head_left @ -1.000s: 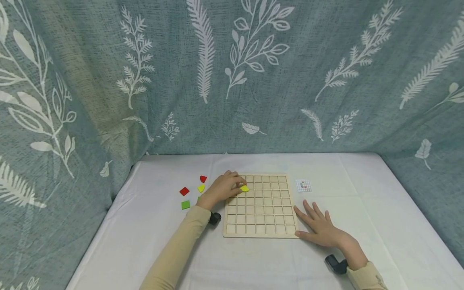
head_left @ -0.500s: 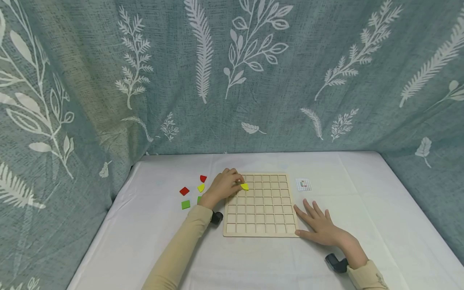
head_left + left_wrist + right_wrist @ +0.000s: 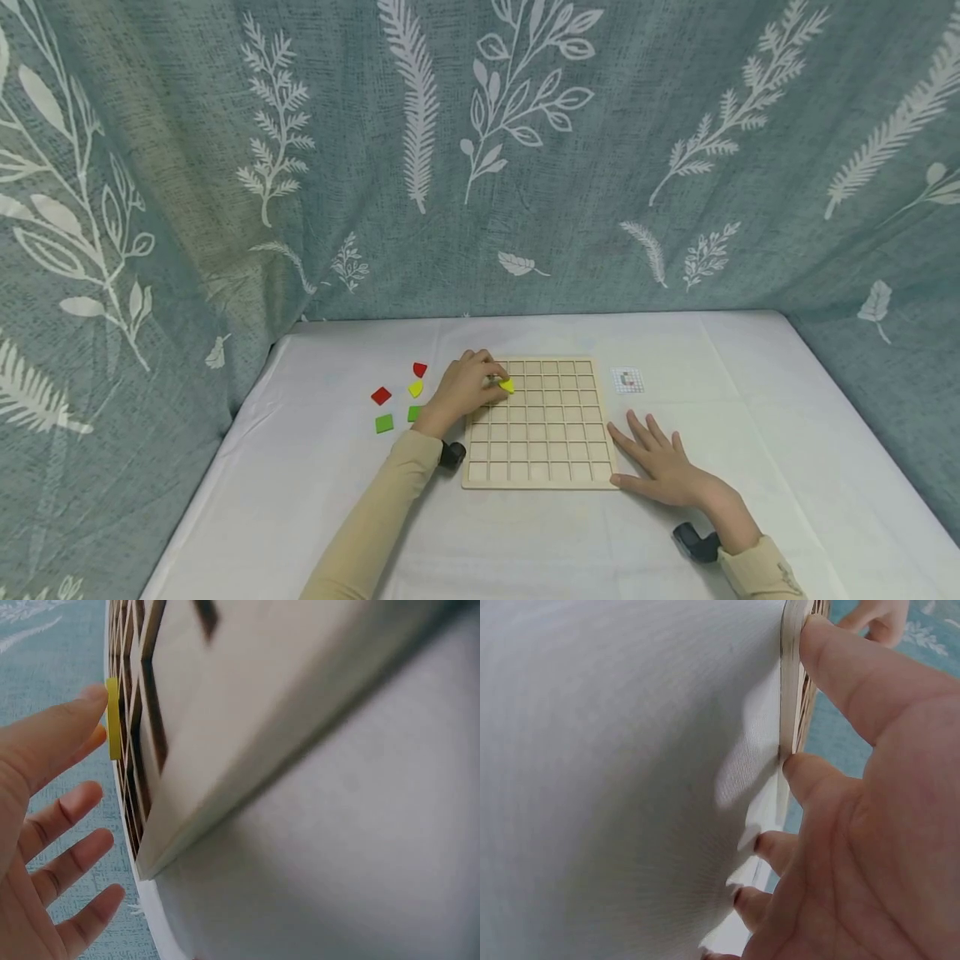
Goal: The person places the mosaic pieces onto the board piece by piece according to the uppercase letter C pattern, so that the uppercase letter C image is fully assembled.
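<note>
Between thumb and forefinger, my left hand [image 3: 463, 390] pinches a small yellow tile [image 3: 507, 386] over the upper left of the wooden grid board [image 3: 551, 433]. In the left wrist view the yellow tile [image 3: 113, 720] stands on edge against the thumb tip, close to the grid; whether it touches the board, I cannot tell. The other left fingers are spread apart, holding nothing. My right hand [image 3: 663, 468] lies with fingers spread at the board's right side. In the right wrist view its thumb and forefinger touch the board's edge [image 3: 790, 682].
Left of the board lie a red wedge tile [image 3: 420, 369], a second yellow tile [image 3: 416, 388], a red square tile [image 3: 381, 396], a green square tile [image 3: 384, 423] and another green tile [image 3: 414, 413], partly covered by the left wrist. A small printed grid card [image 3: 627, 381] lies right of the board.
The yellow tile has turned slightly in the left fingers over nearly the same spot, and the left forearm has shifted a little right. The right hand stays in place.
</note>
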The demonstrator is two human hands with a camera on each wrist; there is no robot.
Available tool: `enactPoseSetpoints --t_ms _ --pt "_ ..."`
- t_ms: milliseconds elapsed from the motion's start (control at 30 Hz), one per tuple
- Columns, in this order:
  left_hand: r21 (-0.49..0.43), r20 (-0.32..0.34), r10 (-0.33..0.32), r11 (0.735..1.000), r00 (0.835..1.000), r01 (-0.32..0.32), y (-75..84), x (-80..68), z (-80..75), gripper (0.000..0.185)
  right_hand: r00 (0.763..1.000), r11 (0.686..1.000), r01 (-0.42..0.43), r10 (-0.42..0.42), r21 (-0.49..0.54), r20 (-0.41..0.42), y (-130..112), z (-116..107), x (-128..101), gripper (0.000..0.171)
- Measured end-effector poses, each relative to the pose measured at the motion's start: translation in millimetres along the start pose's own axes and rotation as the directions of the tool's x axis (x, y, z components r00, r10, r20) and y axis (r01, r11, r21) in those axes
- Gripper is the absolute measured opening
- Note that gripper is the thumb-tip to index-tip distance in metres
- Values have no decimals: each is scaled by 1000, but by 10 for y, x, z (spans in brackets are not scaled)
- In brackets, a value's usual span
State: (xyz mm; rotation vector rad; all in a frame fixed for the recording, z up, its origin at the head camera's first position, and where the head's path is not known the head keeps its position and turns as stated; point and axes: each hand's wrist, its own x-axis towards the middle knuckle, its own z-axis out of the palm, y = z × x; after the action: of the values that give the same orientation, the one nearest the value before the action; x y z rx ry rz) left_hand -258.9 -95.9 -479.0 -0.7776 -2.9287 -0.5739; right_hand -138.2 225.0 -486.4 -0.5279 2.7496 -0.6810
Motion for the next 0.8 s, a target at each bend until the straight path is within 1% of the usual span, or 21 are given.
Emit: enactPoseSetpoints --t_ms 233,400,633,800 --pt "-12 34 -22 1000 999 22 25 43 -14 28 1000 1000 -2 2 1 5 -1 -7 -4 74" --pt "-28 37 -12 1000 999 13 40 72 -18 28 1000 1000 -6 6 -4 -2 -5 -4 -3 75" --pt "2 36 -1 1000 999 1 36 99 4 26 1000 1000 -6 6 0 -8 -2 4 -5 75" --pt "-22 56 15 1000 998 -14 48 80 -35 23 1000 1000 -4 4 3 -10 -3 -1 -6 74"
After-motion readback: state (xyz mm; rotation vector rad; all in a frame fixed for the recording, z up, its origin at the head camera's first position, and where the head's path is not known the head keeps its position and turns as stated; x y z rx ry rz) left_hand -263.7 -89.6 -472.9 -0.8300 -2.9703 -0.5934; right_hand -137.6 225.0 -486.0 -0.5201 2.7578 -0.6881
